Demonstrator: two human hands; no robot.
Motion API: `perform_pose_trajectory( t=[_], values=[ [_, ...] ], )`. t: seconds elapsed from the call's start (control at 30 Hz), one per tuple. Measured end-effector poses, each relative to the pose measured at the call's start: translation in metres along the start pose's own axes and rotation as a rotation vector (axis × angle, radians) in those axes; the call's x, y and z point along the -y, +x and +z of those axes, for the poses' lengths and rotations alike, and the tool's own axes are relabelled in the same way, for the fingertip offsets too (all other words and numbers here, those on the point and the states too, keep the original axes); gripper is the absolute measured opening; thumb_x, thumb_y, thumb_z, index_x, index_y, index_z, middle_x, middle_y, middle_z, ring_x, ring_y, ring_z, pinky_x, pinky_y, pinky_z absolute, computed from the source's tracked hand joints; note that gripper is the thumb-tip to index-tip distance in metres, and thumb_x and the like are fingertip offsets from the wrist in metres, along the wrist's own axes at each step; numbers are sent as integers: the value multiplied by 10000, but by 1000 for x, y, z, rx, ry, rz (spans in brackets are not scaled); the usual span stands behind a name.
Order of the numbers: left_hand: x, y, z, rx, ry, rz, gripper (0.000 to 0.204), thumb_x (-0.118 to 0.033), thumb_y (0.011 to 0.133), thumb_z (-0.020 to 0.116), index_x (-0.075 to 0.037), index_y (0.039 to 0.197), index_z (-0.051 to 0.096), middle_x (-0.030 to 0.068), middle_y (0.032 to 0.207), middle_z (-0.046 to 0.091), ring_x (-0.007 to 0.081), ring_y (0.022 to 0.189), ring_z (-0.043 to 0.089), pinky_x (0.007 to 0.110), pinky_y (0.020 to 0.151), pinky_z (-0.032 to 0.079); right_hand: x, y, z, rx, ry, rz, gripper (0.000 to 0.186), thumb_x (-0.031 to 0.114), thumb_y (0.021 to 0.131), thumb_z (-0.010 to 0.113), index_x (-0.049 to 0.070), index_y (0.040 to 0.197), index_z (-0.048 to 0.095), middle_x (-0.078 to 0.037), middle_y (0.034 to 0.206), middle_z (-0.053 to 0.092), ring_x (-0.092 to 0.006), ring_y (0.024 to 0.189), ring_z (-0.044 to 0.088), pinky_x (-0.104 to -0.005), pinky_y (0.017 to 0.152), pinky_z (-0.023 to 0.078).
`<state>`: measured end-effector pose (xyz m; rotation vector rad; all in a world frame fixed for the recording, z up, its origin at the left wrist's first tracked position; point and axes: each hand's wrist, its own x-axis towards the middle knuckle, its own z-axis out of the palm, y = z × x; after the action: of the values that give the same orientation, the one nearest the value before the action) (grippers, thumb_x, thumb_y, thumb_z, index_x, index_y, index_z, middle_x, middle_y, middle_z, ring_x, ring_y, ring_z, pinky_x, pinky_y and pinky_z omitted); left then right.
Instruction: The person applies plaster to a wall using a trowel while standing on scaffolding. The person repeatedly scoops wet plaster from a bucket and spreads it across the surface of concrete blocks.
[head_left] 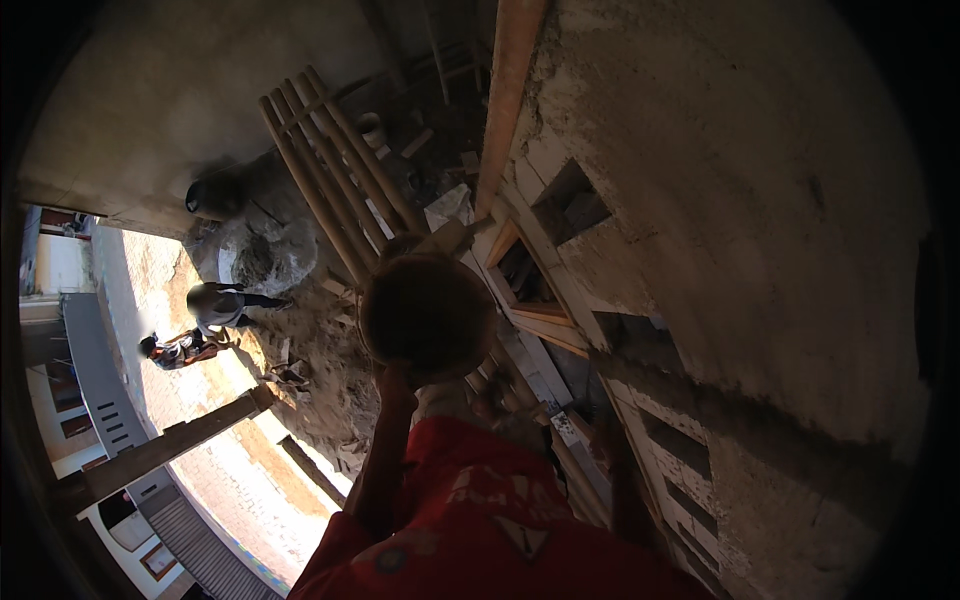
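A dark round bucket (425, 318) fills the middle of the view, its inside too dim to make out. My left hand (397, 385) is closed on the near left side of its rim. My right hand (606, 438) is low on the right, close to the wall and in deep shadow. Its fingers are too dark to read, and I cannot tell whether it holds anything.
Bamboo poles (325, 165) form a raised platform high above the ground. A rough plastered wall (740, 230) with square openings and a wooden window frame (525, 275) rises on the right. Below left stand two people (215, 305), near a dark drum (215, 198) and a wooden beam (170, 450).
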<state>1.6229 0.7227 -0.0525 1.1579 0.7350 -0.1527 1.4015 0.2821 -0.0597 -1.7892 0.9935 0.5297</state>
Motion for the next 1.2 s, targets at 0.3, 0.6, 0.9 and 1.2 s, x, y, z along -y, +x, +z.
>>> perform_pose_trajectory(
  t=[0.3,0.6,0.9,1.2],
  values=[
    [-77,47,28,-49,36,-62,538,-52,785,606,-97,1313,517,93,1091,620,231,857,677,319,599,625,247,64,55,-73,-744,-730,351,279,980,545,-37,1126,587,-158,823,621,-254,730,633,-394,661,527],
    [-124,92,8,-80,65,-69,651,-3,757,611,-94,1388,476,112,1195,596,231,958,656,347,661,640,384,149,100,203,463,-205,331,372,1005,569,45,1026,619,-65,807,614,-167,664,613,-331,595,525],
    [-137,120,-16,-6,115,17,613,-112,813,641,-99,1400,463,116,1222,600,236,998,668,360,720,641,430,184,124,151,907,-2,323,365,953,660,50,986,593,-67,801,609,-181,672,623,-335,583,526],
    [-149,137,0,132,104,10,520,-102,888,589,-40,1381,435,116,1254,563,200,1037,591,351,848,537,431,174,104,61,776,-50,298,327,942,658,39,994,606,-76,762,607,-202,633,630,-375,559,536]
  ],
)
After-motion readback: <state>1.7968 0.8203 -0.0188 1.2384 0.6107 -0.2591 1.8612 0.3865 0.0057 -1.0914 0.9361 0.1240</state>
